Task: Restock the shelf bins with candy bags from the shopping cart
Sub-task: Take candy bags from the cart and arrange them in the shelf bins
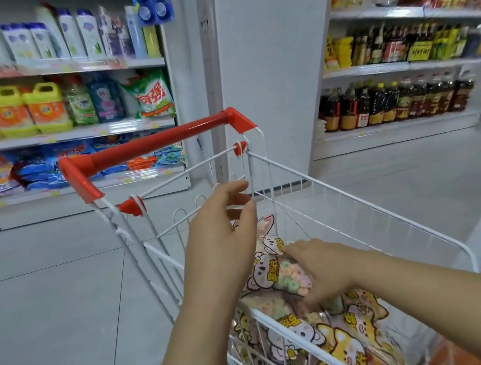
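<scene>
A bag atop the pile in the cart is gripped by the right hand, fingers curled round it. The left hand is held above, fingers loosely spread.

The white wire shopping cart, red-handled, stood upright. Cartoon-printed candy bags lay piled against its near corner. The top bag, pink with ring candies, lay tilted, gripped by my right hand.

It was a shop: white shelves carried detergent jugs, shampoo bottles and dark sauce bottles, and a red-handled shopping cart stood on the tiled floor.
</scene>
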`<act>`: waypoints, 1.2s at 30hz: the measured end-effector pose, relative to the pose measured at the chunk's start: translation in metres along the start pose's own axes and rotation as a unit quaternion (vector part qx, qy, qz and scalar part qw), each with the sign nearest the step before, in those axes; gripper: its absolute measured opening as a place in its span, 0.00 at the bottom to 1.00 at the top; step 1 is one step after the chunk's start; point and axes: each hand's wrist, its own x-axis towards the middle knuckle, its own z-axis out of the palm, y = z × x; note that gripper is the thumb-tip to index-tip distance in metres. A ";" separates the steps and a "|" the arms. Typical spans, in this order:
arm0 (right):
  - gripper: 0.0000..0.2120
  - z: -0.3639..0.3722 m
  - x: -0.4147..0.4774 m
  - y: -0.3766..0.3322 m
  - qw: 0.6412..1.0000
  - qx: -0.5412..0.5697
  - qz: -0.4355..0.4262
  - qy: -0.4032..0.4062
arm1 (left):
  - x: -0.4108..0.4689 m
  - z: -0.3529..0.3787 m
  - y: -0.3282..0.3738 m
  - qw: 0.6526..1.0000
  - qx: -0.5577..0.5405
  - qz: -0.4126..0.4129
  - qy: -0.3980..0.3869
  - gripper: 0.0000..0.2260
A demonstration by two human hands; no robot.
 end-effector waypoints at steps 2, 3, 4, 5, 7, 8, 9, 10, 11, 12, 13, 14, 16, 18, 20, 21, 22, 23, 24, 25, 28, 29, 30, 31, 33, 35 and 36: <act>0.38 0.004 -0.003 -0.004 0.998 -0.025 -0.008 0.062 | -0.001 0.003 0.002 1.000 0.016 0.004 0.000 0.10; 0.33 0.005 -0.004 -0.005 0.995 -0.027 -0.011 0.091 | -0.002 0.004 0.002 1.000 0.022 0.006 0.001 0.10; 0.29 0.006 -0.004 -0.005 0.993 -0.020 -0.012 0.114 | -0.002 0.004 0.002 1.000 0.024 0.006 0.002 0.11; 0.25 0.006 -0.004 -0.003 0.991 -0.011 -0.012 0.131 | -0.002 0.004 0.003 1.000 0.025 0.006 0.002 0.11; 0.21 0.003 -0.005 0.004 0.989 0.026 -0.007 0.148 | -0.003 0.003 0.003 1.000 0.022 0.003 0.002 0.11; 0.19 0.001 -0.006 0.007 0.988 0.053 -0.002 0.148 | -0.003 0.003 0.002 1.000 0.019 0.002 0.004 0.11; 0.18 -0.001 -0.008 0.010 0.986 0.075 0.004 0.149 | -0.004 0.002 0.002 1.000 0.017 0.002 0.006 0.11; 0.17 -0.002 -0.010 0.012 0.983 0.091 0.009 0.158 | -0.004 0.001 0.002 1.000 0.014 0.001 0.006 0.11; 0.16 -0.003 -0.013 0.013 0.980 0.099 0.015 0.175 | -0.004 0.000 0.002 1.000 0.010 0.000 0.005 0.11; 0.13 -0.004 -0.016 0.013 0.974 0.108 0.023 0.198 | -0.005 0.000 0.001 1.000 0.006 -0.002 0.004 0.10; 0.11 -0.008 -0.019 0.012 0.965 0.125 0.035 0.228 | -0.004 0.000 0.002 1.000 0.003 -0.003 0.004 0.10; 0.10 -0.015 -0.023 0.011 0.952 0.153 0.049 0.261 | -0.004 -0.001 0.003 1.000 -0.003 -0.003 0.003 0.09; 0.08 -0.036 -0.032 0.006 0.909 0.233 0.074 0.338 | -0.003 0.000 0.003 1.000 -0.005 0.000 0.002 0.07; 0.07 -0.056 -0.044 -0.004 0.855 0.313 0.080 0.406 | -0.005 0.001 0.006 0.999 -0.005 -0.017 -0.029 0.04; 0.08 -0.070 -0.054 -0.021 0.822 0.363 0.057 0.435 | -0.008 0.009 0.010 0.991 -0.044 -0.057 -0.116 0.16; 0.09 -0.073 -0.058 -0.032 0.815 0.385 0.037 0.432 | -0.011 0.014 0.011 0.981 -0.096 -0.073 -0.152 0.27; 0.11 -0.073 -0.062 -0.042 0.814 0.401 0.012 0.419 | -0.012 0.019 0.011 0.971 -0.147 -0.084 -0.170 0.34; 0.15 -0.073 -0.064 -0.051 0.818 0.409 -0.013 0.404 | -0.013 0.023 0.012 0.965 -0.186 -0.084 -0.164 0.37; 0.19 -0.072 -0.067 -0.056 0.826 0.407 -0.033 0.390 | -0.013 0.025 0.012 0.963 -0.212 -0.079 -0.147 0.37; 0.24 -0.071 -0.070 -0.058 0.834 0.403 -0.049 0.374 | -0.013 0.026 0.011 0.959 -0.238 -0.080 -0.131 0.33; 0.29 -0.078 -0.081 -0.052 0.830 0.454 -0.090 0.312 | -0.012 0.022 0.014 0.932 -0.324 -0.116 -0.110 0.13; 0.24 -0.082 -0.084 -0.048 0.819 0.482 -0.099 0.294 | -0.011 0.021 0.015 0.921 -0.350 -0.136 -0.107 0.11; 0.18 -0.086 -0.085 -0.045 0.812 0.499 -0.107 0.284 | -0.011 0.020 0.016 0.907 -0.377 -0.156 -0.103 0.12; 0.12 -0.088 -0.085 -0.042 0.811 0.498 -0.108 0.287 | -0.011 0.018 0.017 0.896 -0.398 -0.169 -0.103 0.13; 0.08 -0.089 -0.083 -0.037 0.820 0.470 -0.091 0.313 | -0.010 0.017 0.017 0.890 -0.407 -0.174 -0.111 0.15; 0.13 -0.091 -0.085 -0.031 0.821 0.466 -0.050 0.326 | -0.008 0.016 0.017 0.895 -0.397 -0.167 -0.114 0.17; 0.16 -0.093 -0.087 -0.029 0.824 0.467 -0.028 0.319 | -0.009 0.015 0.016 0.902 -0.383 -0.160 -0.116 0.17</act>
